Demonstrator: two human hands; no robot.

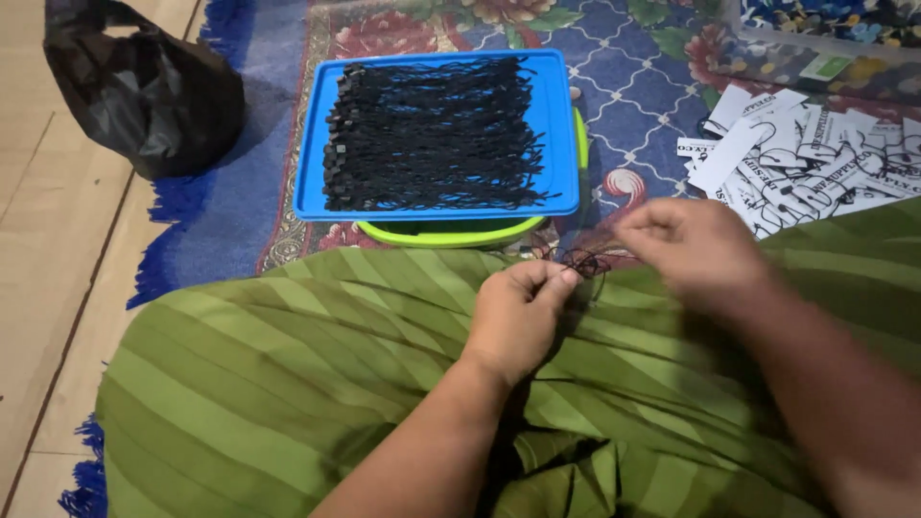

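One thin black cord [582,261] is hanging over the green striped cloth [288,384], the left hand [518,312] pinching it tight; the right hand [696,251], blurred, is closing its fingertips just beside. Farther off, a blue tray [561,125] is carrying more cords [432,134], paper tags [806,158] lying right.

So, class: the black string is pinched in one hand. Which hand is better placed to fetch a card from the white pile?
Probably the right hand: it lies nearer the white card pile, while the left hand pinches the black string.

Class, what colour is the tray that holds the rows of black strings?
Bright blue; the tray shows best in the head view, resting on a lime-green basin.
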